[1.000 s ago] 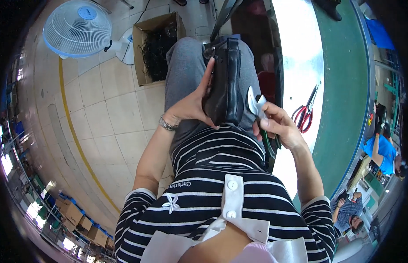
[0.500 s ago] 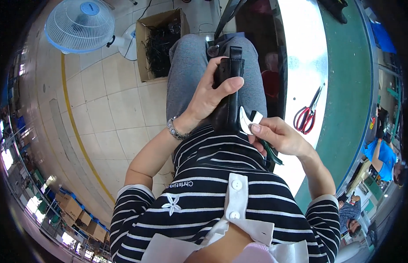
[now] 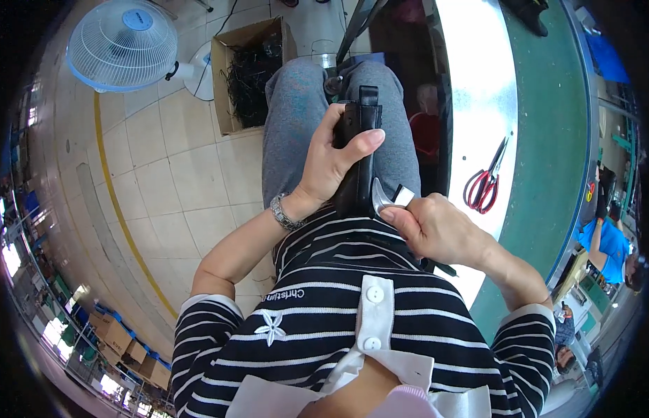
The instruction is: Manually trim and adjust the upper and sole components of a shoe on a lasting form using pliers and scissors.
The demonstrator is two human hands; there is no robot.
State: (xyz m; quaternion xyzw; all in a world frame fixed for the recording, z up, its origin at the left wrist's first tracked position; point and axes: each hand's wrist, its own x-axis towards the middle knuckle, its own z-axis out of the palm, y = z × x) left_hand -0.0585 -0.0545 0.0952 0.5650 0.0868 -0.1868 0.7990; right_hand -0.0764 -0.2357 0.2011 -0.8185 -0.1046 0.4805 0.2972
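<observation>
- Gripping a slim black leather-look case [image 3: 355, 191] at the centre of the frame, above grey trousers [image 3: 295, 125], with the left hand [image 3: 326, 167] clasped on from the left and the thumb laid across the front
- Running almost straight up and down the frame along its long axis, from a looped tab [image 3: 368, 95] at the top to a blunt end near the striped shirt [image 3: 338, 237] below
- Clenching a dark-handled cutter [image 3: 405, 196] in the right hand [image 3: 439, 226], just to the lower right of the case, with the thumb by the base of the parted blades
- Pointing up the frame with the curved blade [image 3: 378, 196], beside the lower right edge of the case; too close to tell touching from nearly touching
- Nearer the upper half with the left hand, wrapped against the case; nearer the lower end with the right, behind the curved blade
- With red-handled scissors [image 3: 485, 184] lying on the pale surface [image 3: 478, 97] at the right of the frame, apart from both hands
</observation>
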